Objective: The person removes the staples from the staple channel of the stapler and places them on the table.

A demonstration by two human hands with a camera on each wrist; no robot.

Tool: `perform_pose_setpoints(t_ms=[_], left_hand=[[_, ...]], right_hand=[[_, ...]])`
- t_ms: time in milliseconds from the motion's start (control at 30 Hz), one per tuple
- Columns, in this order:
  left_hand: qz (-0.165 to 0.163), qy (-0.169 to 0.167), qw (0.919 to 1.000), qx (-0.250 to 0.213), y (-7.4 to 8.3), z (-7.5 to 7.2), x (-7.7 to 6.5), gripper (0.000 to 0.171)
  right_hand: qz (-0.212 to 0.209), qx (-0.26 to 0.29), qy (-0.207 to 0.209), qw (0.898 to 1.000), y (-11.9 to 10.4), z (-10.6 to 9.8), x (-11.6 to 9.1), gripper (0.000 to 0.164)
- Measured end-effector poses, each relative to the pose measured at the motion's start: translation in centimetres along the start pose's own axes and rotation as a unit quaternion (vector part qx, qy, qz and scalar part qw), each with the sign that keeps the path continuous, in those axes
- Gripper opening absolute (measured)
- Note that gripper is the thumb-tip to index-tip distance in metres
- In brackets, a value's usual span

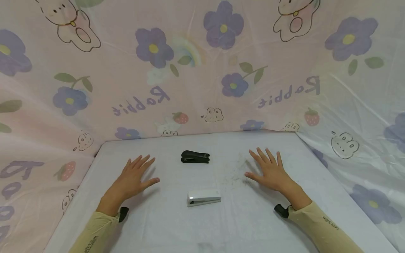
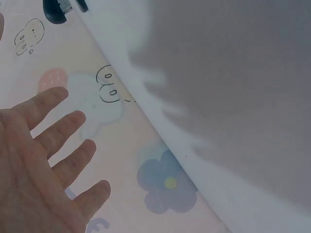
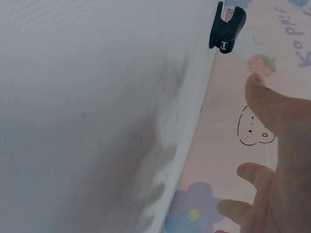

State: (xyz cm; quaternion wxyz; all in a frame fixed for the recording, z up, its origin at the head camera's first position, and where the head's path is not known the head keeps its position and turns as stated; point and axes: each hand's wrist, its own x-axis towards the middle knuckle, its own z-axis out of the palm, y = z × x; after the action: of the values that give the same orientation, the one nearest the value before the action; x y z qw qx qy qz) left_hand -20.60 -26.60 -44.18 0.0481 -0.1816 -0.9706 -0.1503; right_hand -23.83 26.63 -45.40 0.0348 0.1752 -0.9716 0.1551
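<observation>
A black stapler (image 1: 195,157) lies on the white table toward the back, between the two hands. Nearer the front lies a white stapler (image 1: 204,198), a little to the right of the black one. My left hand (image 1: 131,180) is spread above the table to the left of both staplers, touching neither. On the other side my right hand (image 1: 269,172) is spread too, fingers apart and holding nothing. The right wrist view shows the black stapler (image 3: 227,28) beyond the thumb; part of it also appears at the top of the left wrist view (image 2: 56,10).
The white-covered table (image 1: 164,232) ends at a back edge against a hanging cloth (image 1: 196,80) printed with flowers and rabbits. Cloth also hangs along both sides. Grey smudges (image 1: 235,175) mark the table cover near my right hand.
</observation>
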Motion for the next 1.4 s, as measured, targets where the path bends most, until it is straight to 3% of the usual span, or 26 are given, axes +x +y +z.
perform_pose_setpoints(t_ms=[267, 733, 900, 1400], left_hand=[[0.006, -0.005, 0.9999, -0.007, 1.0, 0.3, -0.1, 0.086], [0.03, -0.022, 0.9993, -0.007, 2.6, 2.0, -0.3, 0.09], [0.039, -0.036, 0.9986, -0.006, 3.4, 2.4, -0.3, 0.091], [0.096, -0.075, 0.9925, -0.013, 6.1, 3.5, 0.5, 0.099]], right_hand=[[-0.021, 0.002, 0.015, 1.0, -0.4, 0.4, 0.0, 0.095], [-0.093, 0.018, 0.035, 0.995, -3.9, 1.8, 0.2, 0.093], [-0.111, 0.014, 0.025, 0.993, -5.0, 2.2, 0.2, 0.095], [-0.182, 0.016, 0.017, 0.983, -8.2, 3.2, 0.2, 0.094]])
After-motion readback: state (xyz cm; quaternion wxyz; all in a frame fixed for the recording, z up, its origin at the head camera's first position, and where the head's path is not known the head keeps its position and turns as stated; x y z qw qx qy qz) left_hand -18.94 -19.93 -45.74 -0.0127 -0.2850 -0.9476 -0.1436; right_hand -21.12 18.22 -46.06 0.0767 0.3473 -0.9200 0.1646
